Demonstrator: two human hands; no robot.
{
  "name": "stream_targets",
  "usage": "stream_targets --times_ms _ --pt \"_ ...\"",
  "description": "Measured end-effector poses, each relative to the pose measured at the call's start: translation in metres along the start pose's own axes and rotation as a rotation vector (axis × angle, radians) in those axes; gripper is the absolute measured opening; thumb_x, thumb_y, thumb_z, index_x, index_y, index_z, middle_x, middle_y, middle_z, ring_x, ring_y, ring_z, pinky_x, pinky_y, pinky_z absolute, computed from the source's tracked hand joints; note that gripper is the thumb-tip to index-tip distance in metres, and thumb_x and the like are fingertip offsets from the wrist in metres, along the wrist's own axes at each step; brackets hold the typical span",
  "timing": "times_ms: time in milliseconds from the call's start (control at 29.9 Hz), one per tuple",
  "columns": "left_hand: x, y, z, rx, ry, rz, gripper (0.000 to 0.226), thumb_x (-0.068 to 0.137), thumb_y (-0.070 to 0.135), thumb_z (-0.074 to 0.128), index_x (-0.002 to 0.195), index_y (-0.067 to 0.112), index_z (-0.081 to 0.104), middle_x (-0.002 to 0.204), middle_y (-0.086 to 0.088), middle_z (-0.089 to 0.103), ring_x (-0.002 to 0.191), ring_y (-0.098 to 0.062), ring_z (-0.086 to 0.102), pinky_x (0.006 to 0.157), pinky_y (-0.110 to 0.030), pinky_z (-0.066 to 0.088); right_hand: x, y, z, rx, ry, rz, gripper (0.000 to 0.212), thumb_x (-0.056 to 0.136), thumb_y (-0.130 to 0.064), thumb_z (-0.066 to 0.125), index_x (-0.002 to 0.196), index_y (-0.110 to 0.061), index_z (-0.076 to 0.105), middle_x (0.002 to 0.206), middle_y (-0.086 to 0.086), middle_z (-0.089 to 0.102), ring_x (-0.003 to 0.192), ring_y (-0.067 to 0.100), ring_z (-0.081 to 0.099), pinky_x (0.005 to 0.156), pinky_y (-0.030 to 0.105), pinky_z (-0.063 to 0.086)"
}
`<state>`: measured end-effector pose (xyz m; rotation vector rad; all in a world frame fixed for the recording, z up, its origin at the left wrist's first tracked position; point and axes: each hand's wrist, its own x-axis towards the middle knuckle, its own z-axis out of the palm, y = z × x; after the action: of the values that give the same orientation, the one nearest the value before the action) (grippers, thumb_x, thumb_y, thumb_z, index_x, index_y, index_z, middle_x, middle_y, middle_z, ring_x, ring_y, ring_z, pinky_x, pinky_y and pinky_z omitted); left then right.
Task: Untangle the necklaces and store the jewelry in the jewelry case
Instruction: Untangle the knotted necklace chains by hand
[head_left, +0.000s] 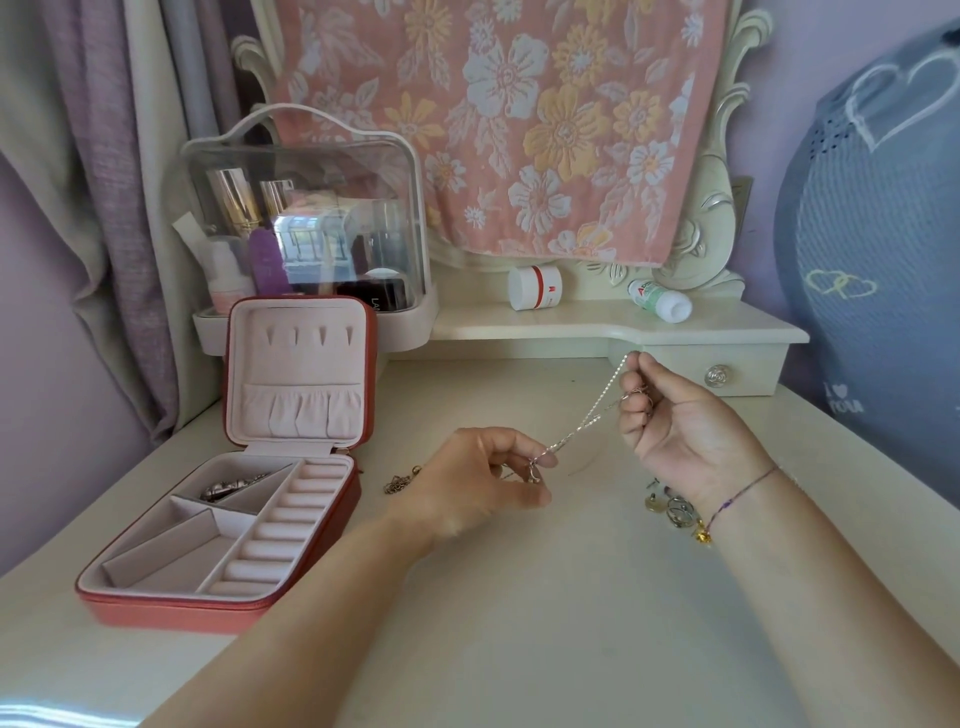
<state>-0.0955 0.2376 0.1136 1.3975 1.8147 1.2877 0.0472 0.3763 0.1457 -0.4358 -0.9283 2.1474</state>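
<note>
A thin silver necklace chain (589, 413) stretches taut above the cream dressing table (545, 597). My left hand (483, 478) pinches its lower end near the table. My right hand (675, 415) pinches the upper end, with a loop of pinkish chain round its fingers. The red jewelry case (156, 613) lies open at the left, lid upright, with a silver piece (231, 486) in its back compartment. A small gold chain (400, 480) lies left of my left hand. Several rings and earrings (672, 506) lie under my right wrist.
A clear cosmetics organizer (311, 228) stands behind the case. A white jar (535, 288) and a tipped white bottle (662, 301) lie on the raised shelf. A drawer knob (718, 375) is behind my right hand. A grey-blue cushion (883, 260) fills the right side.
</note>
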Motion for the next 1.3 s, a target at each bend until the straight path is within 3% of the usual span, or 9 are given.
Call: stream_targets --times_ms 134,267,435,535,669,903,1070,1203,1304 --pt "0.002 0.0 -0.001 -0.075 0.005 -0.014 0.024 0.074 0.012 0.082 0.084 0.032 0.075 0.078 0.009 0.066 0.063 -0.009 0.041 0.06 -0.016 0.033 0.003 -0.002 -0.004 0.018 0.048 -0.037 0.022 0.098 -0.019 0.046 0.078 -0.016 0.057 0.052 -0.007 0.051 0.037 0.003 0.043 0.037 0.013 0.034" --pt "0.002 0.0 -0.003 -0.108 -0.022 -0.039 0.031 0.076 0.009 0.08 0.098 0.027 0.069 0.084 0.003 0.075 0.082 -0.021 0.052 0.082 -0.029 0.039 0.006 -0.002 -0.008 0.044 0.111 -0.063 0.021 0.098 -0.019 0.047 0.079 -0.015 0.057 0.05 -0.007 0.05 0.036 0.003 0.04 0.036 0.013 0.032" --pt "0.001 -0.001 -0.003 -0.186 0.014 -0.047 0.012 0.087 0.006 0.07 0.095 0.014 0.069 0.087 -0.004 0.077 0.086 -0.008 0.069 0.087 -0.018 0.047 0.007 -0.003 -0.009 0.059 0.125 -0.053 0.022 0.098 -0.02 0.048 0.079 -0.015 0.057 0.049 -0.008 0.05 0.036 0.003 0.04 0.036 0.013 0.032" --pt "0.002 -0.001 -0.003 -0.184 0.055 -0.05 0.007 0.088 0.018 0.069 0.092 0.013 0.072 0.079 -0.004 0.075 0.082 -0.008 0.064 0.083 -0.02 0.043 0.008 -0.003 -0.01 0.048 0.129 -0.051 0.02 0.097 -0.02 0.049 0.08 -0.016 0.057 0.05 -0.007 0.05 0.036 0.003 0.04 0.036 0.013 0.031" --pt "0.003 0.001 -0.003 -0.105 0.091 -0.082 0.017 0.092 0.028 0.064 0.085 0.015 0.072 0.06 0.005 0.067 0.052 -0.005 0.04 0.055 -0.017 0.033 0.008 -0.001 -0.009 0.035 0.124 -0.047 0.019 0.097 -0.019 0.049 0.08 -0.016 0.057 0.051 -0.007 0.05 0.036 0.004 0.04 0.037 0.012 0.031" --pt "0.002 0.008 -0.003 -0.234 0.128 -0.126 0.022 0.099 0.015 0.049 0.079 0.012 0.057 0.05 -0.006 0.057 0.037 -0.007 0.025 0.041 -0.015 0.027 0.009 0.0 -0.01 0.022 0.102 -0.037 0.019 0.097 -0.018 0.049 0.079 -0.015 0.057 0.052 -0.005 0.051 0.037 0.005 0.04 0.036 0.014 0.032" --pt "0.002 0.008 -0.003 -0.267 0.152 -0.136 0.021 0.098 0.013 0.046 0.08 0.012 0.055 0.047 -0.008 0.054 0.035 -0.009 0.023 0.039 -0.016 0.025 0.01 0.002 -0.01 0.012 0.093 -0.031 0.019 0.096 -0.018 0.049 0.079 -0.015 0.057 0.052 -0.005 0.051 0.037 0.005 0.04 0.037 0.013 0.032" --pt "0.003 0.004 -0.003 -0.206 0.136 -0.133 0.018 0.099 0.013 0.046 0.098 0.011 0.064 0.044 -0.002 0.047 0.037 -0.008 0.029 0.04 -0.014 0.026 0.009 0.0 -0.012 0.04 0.115 -0.041 0.018 0.096 -0.018 0.05 0.079 -0.015 0.057 0.051 -0.006 0.05 0.036 0.004 0.038 0.036 0.013 0.031" --pt "0.001 0.006 -0.004 -0.191 0.071 -0.115 0.028 0.096 0.008 0.043 0.104 0.013 0.07 0.044 -0.001 0.04 0.04 -0.008 0.031 0.043 -0.017 0.025 0.01 -0.002 -0.012 0.049 0.124 -0.047 0.018 0.096 -0.018 0.05 0.08 -0.015 0.057 0.051 -0.006 0.05 0.036 0.004 0.039 0.036 0.013 0.031"
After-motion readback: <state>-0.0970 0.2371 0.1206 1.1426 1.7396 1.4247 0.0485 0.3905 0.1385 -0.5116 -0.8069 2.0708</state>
